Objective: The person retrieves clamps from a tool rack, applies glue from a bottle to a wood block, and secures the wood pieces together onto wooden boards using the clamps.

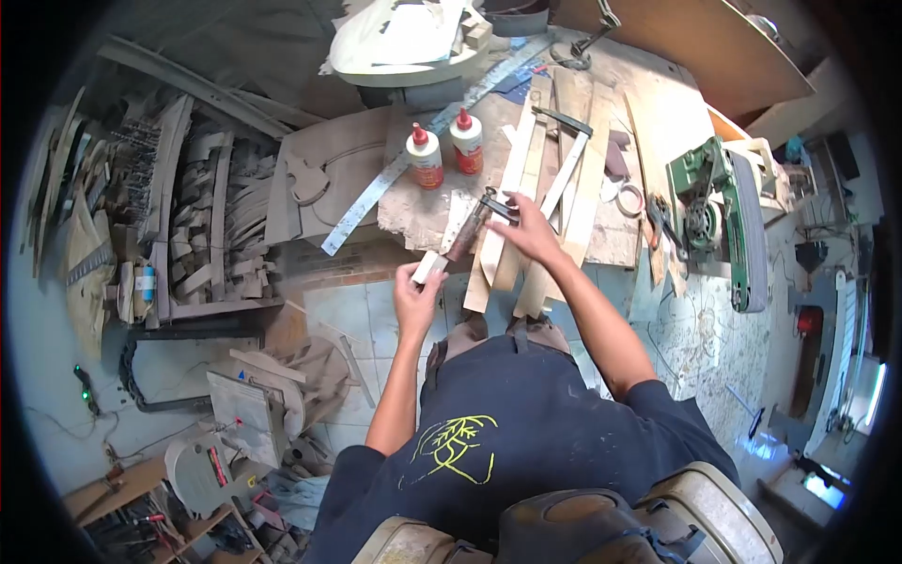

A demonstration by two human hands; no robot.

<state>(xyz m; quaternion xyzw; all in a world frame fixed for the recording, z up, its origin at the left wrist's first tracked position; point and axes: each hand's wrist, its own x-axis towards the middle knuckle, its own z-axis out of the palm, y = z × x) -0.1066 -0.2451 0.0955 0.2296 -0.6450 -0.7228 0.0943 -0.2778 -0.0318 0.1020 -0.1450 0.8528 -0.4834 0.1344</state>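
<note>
My left hand [416,297] is closed around a small pale wood block [428,267], held just off the table's front edge. My right hand [532,233] grips a bar clamp [567,171] near its sliding jaw, with the fingers bent over the metal. The clamp's brown handle [467,235] points down toward the block in my left hand. Under and beside the clamp lie several long pale wood strips [594,155], some overhanging the front edge. Two white glue bottles with red caps, a nearer bottle [426,160] and a farther bottle [467,143], stand upright left of the strips.
A long metal ruler [376,199] lies diagonally across the worktable [399,211]. To the right are a roll of tape [629,199] and a green belt sander [719,207]. Wood offcuts [225,216] fill a rack at left. A round stand [404,47] holds papers and blocks.
</note>
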